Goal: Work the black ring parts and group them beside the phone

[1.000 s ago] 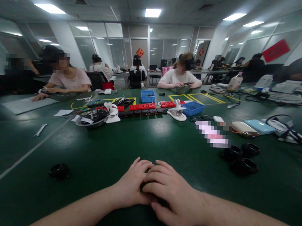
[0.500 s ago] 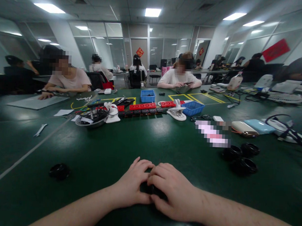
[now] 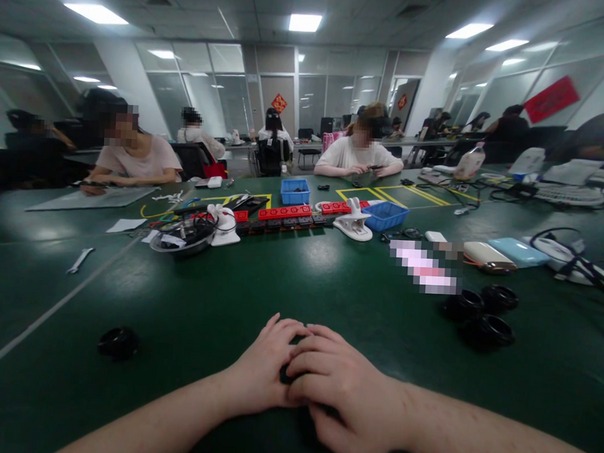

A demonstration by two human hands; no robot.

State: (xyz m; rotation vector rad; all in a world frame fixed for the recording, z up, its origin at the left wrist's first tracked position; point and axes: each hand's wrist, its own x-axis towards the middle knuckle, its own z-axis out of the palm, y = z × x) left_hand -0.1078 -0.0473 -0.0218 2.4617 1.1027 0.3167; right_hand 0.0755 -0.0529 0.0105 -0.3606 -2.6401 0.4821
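My left hand (image 3: 262, 370) and my right hand (image 3: 347, 392) meet low in the middle, curled round a black part (image 3: 286, 373). Only a dark bit of it shows between the fingers, so its shape is hidden. The right fingers reach over the top and overlap the left fingertips, with the right thumb bent underneath. To the left, apart from my hands, lies a black ring-like piece (image 3: 119, 343). Several more black ring-like pieces (image 3: 488, 330) sit grouped on the right side of the green table (image 3: 219, 296).
A wrench (image 3: 80, 261) lies at the left. Farther back are a metal bowl (image 3: 181, 246) of dark parts, a row of red blocks (image 3: 284, 213), a white clamp (image 3: 353, 223) and blue bins (image 3: 386, 217). Power banks (image 3: 489, 257) and cables are at the right. Two people sit across the table.
My right fingers have slid left over the black part toward my left fingertips, and the right thumb has dropped lower. My left hand stays nearly still. The person at left has moved a hand.
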